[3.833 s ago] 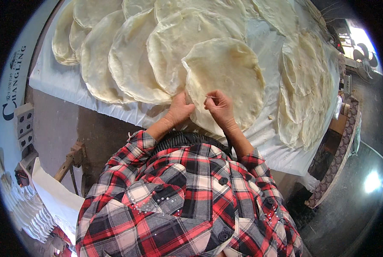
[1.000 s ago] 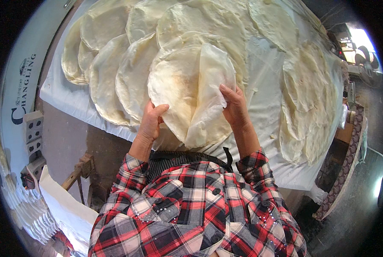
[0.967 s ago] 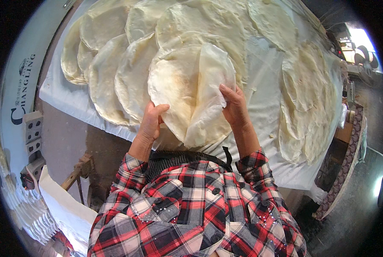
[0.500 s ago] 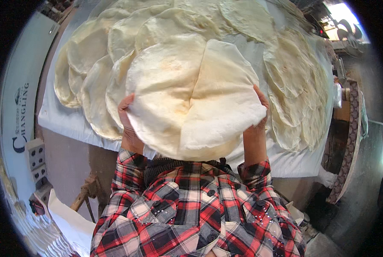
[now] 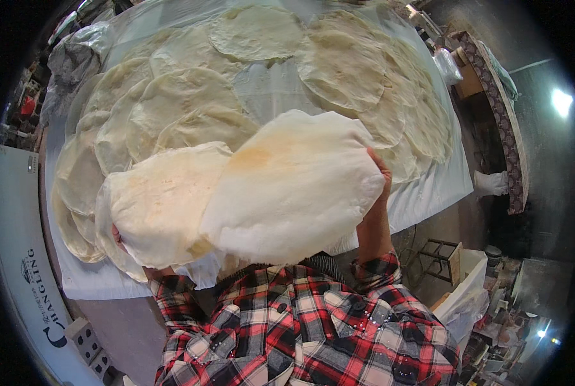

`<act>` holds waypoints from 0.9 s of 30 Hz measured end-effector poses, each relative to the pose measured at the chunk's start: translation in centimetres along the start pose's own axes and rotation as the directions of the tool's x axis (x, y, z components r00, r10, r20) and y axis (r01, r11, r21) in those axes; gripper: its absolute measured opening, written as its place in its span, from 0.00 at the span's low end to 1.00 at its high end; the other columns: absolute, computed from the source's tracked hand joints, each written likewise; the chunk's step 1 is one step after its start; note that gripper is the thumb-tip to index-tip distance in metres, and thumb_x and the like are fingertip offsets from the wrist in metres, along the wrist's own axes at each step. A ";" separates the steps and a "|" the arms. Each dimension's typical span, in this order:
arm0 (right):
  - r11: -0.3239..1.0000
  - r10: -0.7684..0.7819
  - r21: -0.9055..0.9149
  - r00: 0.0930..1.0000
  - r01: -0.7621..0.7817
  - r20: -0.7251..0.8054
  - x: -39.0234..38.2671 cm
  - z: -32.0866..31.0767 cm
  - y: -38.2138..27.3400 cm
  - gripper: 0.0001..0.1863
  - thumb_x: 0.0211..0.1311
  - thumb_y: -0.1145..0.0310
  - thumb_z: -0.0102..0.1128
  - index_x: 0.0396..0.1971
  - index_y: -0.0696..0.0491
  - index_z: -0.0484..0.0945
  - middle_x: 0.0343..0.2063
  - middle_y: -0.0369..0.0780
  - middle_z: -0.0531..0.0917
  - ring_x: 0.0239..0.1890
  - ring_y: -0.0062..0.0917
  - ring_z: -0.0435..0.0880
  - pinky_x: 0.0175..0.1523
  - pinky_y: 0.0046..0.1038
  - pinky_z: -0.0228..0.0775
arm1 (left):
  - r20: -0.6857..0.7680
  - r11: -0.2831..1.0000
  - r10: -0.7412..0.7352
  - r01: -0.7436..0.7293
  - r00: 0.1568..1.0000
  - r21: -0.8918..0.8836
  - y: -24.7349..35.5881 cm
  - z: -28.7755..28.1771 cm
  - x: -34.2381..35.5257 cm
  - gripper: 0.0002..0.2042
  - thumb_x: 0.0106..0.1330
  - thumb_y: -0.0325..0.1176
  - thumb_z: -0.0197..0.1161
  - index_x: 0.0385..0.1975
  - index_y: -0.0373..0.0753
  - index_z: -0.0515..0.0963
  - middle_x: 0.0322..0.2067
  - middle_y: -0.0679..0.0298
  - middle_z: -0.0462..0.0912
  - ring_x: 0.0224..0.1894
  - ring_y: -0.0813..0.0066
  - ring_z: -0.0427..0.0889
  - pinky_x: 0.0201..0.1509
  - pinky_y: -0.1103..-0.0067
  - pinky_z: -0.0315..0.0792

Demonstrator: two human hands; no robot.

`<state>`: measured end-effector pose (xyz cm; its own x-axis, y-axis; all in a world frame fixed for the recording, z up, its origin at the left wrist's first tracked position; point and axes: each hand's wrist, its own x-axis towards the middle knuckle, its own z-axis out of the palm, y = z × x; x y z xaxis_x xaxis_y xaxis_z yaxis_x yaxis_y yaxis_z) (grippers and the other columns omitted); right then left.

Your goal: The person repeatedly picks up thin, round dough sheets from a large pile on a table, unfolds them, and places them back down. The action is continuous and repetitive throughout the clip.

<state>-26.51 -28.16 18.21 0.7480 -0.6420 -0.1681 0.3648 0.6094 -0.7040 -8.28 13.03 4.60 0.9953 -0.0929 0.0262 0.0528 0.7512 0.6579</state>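
I hold thin, pale round dough sheets in both hands above the work surface. The right sheet (image 5: 290,186) is whiter, with a yellow patch, and overlaps the left sheet (image 5: 155,199), which is creamier and creased. My right hand (image 5: 377,180) is closed on the right sheet's edge. My left hand (image 5: 118,238) grips the left one's edge, mostly hidden beneath it. Behind them, several overlapping translucent rounds (image 5: 258,35) lie in rows on white plastic sheeting (image 5: 274,87).
A pale printed board (image 5: 20,231) runs along the left, beside hollow blocks (image 5: 88,344). On the right are a patterned padded panel (image 5: 506,141), a metal stand (image 5: 432,264) and a white bin (image 5: 464,283). A crumpled grey plastic bundle (image 5: 78,58) sits at the back left.
The folded sheet I held has spread into two wide overlapping parts. My hands are farther apart, the left one now lower and more hidden. The view has shifted across the table.
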 end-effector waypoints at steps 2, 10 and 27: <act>0.999 -0.039 0.008 0.999 0.039 0.020 0.3 -1.8 -0.8 0.20 0.66 0.68 0.48 0.53 0.64 0.72 0.47 0.48 0.79 0.46 0.33 0.82 0.51 0.35 0.76 | 0.018 1.000 0.027 -0.027 0.999 0.001 0.0 0.2 0.4 0.24 0.60 0.44 0.52 0.50 0.32 0.72 0.46 0.52 0.78 0.47 0.56 0.78 0.55 0.64 0.72; 0.973 -0.176 -0.170 0.978 0.155 -0.113 2.2 -11.4 -8.9 0.15 0.63 0.66 0.52 0.44 0.60 0.77 0.39 0.43 0.82 0.39 0.28 0.82 0.43 0.31 0.77 | 0.048 0.997 0.083 -0.083 0.995 0.000 1.6 1.4 0.5 0.26 0.61 0.48 0.51 0.53 0.34 0.71 0.50 0.52 0.76 0.51 0.54 0.76 0.57 0.62 0.71; 0.081 0.231 -0.979 0.952 0.189 0.203 13.6 -9.2 -4.2 0.21 0.53 0.64 0.58 0.49 0.51 0.75 0.18 0.29 0.72 0.18 0.16 0.70 0.25 0.24 0.66 | -0.095 0.859 -0.477 0.486 0.874 0.161 1.2 14.4 7.2 0.13 0.54 0.35 0.57 0.31 0.31 0.79 0.31 0.55 0.83 0.33 0.63 0.82 0.40 0.73 0.77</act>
<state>-22.95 -43.75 12.52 0.9085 -0.3760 -0.1825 -0.3717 -0.5273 -0.7640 -2.20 3.80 16.42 0.8522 -0.3772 -0.3626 0.5164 0.4947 0.6990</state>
